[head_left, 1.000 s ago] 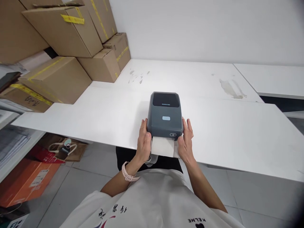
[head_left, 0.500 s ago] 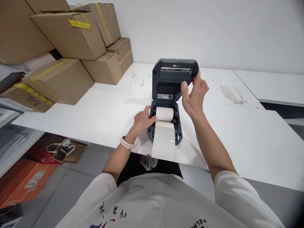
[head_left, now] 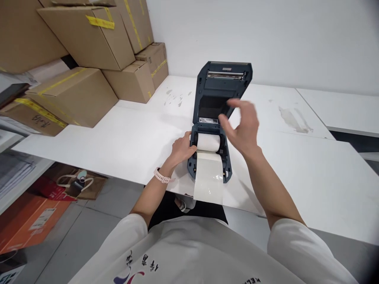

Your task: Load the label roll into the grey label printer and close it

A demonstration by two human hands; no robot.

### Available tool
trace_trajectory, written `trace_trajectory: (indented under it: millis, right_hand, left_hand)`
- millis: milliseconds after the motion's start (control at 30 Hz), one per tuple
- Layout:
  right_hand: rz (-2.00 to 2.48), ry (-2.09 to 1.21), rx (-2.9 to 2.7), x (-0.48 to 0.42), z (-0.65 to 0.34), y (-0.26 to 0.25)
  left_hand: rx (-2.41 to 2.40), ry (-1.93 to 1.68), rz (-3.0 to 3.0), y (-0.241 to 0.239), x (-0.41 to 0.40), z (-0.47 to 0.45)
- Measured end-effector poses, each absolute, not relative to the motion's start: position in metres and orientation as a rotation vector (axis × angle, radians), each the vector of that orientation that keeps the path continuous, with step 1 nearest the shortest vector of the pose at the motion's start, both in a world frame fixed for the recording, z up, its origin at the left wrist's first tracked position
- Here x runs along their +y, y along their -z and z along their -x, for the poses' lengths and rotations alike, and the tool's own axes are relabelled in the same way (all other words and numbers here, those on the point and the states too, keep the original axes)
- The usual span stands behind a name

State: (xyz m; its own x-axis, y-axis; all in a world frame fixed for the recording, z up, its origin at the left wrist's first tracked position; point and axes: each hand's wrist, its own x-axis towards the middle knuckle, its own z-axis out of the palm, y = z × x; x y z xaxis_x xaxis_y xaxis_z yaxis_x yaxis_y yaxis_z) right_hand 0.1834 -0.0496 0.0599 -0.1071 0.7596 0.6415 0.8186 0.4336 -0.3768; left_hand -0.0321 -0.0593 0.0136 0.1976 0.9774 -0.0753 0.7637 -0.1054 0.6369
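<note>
A dark label printer (head_left: 227, 163) stands near the table's front edge with its lid (head_left: 220, 87) raised and tilted back. Inside lies a white label roll (head_left: 209, 142), and its loose strip of labels (head_left: 208, 179) runs forward past the table edge. My left hand (head_left: 181, 150) holds the left side of the printer's base, thumb on the rim beside the roll. To the right of the lid, my right hand (head_left: 245, 128) is in the air with thumb and fingers apart, holding nothing. Its fingertips overlap the lid's lower right in view; whether they touch it is unclear.
Cardboard boxes (head_left: 77, 94) with yellow tape are stacked on the left of the white table (head_left: 142, 130). A white wall (head_left: 266, 39) rises behind. Below on the left are an orange box (head_left: 35, 221) and a bag (head_left: 89, 187).
My right hand has let go of the lid's right edge and moved lower. The lid now leans further back. My left hand stays on the base.
</note>
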Motion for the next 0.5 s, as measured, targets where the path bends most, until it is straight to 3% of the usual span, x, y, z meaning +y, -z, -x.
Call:
trace_trajectory:
  millis: [133, 233, 500]
  right_hand:
    - [1.431, -0.355, -2.568, -0.046, -0.166, -0.048]
    - [1.587, -0.475, -2.77, -0.028, -0.155, -0.041]
    - [1.17, -0.868, -2.242, -0.065, -0.211, -0.066]
  left_hand:
    - [1.574, -0.622, -1.813, -0.007, -0.058, 0.033]
    - [1.482, -0.78, -1.682, 0.006, -0.057, 0.035]
    - [1.291, -0.935, -1.473, 0.029, -0.053, 0.039]
